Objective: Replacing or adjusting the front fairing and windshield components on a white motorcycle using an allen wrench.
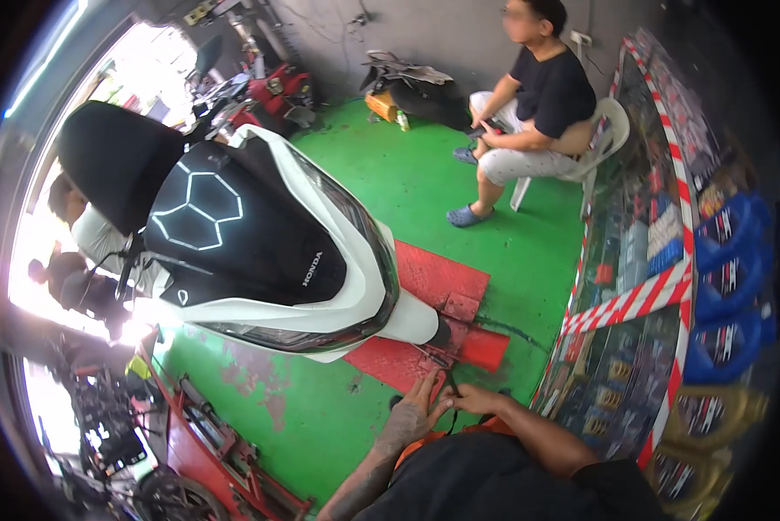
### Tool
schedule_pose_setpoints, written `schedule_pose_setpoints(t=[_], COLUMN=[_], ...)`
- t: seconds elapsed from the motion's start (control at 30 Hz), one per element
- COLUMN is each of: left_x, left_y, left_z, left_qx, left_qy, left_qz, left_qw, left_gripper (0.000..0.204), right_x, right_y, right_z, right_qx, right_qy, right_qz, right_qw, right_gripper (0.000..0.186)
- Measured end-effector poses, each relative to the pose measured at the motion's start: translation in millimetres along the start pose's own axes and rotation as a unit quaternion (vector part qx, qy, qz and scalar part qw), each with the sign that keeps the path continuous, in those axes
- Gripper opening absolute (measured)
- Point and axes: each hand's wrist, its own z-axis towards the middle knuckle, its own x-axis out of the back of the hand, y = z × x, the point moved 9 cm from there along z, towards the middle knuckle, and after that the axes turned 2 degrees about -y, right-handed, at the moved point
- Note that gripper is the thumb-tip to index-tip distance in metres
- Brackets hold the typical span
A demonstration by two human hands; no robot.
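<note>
My left hand [414, 412] is in front of my waist at the lower middle, its fingers stretched forward and its thumb close to my right hand. My right hand [479, 399] is closed beside it, around a thin black strip or handle [450, 379] too small to name. Just beyond both hands stands a black and white scooter [260, 234], its front wheel end toward me. Under that end lies a red metal lift platform [446, 282]. The scooter's far side and most of its wheel are hidden.
A seated person [538, 104] in a white plastic chair [614, 130] is at the far right. A glass display case [616, 365] edged with striped tape runs along the right, with blue bottles [729, 286]. A red stand [199, 443] and motorcycle parts [103, 443] lie lower left.
</note>
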Motion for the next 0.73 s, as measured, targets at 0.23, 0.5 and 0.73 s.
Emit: schedule_pose_setpoints(t=[0.23,0.5,0.73], left_x=[-7,33,20], left_y=[-32,-81,-107], left_z=[-16,-28,4], left_qx=[0.121,0.125,0.208], left_qy=[0.158,0.364,0.43], left_qz=[-0.458,-0.552,-0.528], left_qw=[0.867,0.74,0.703], left_gripper=[0.039,0.018,0.019], right_x=[-35,4,179], right_y=[-60,-99,-33], right_z=[18,37,84], right_qx=[-0.058,-0.059,-0.095], right_qy=[-0.271,-0.359,-0.269], right_qz=[-0.085,-0.161,-0.249], right_qw=[0.957,0.917,0.926], right_gripper=[0.044,0.052,0.03])
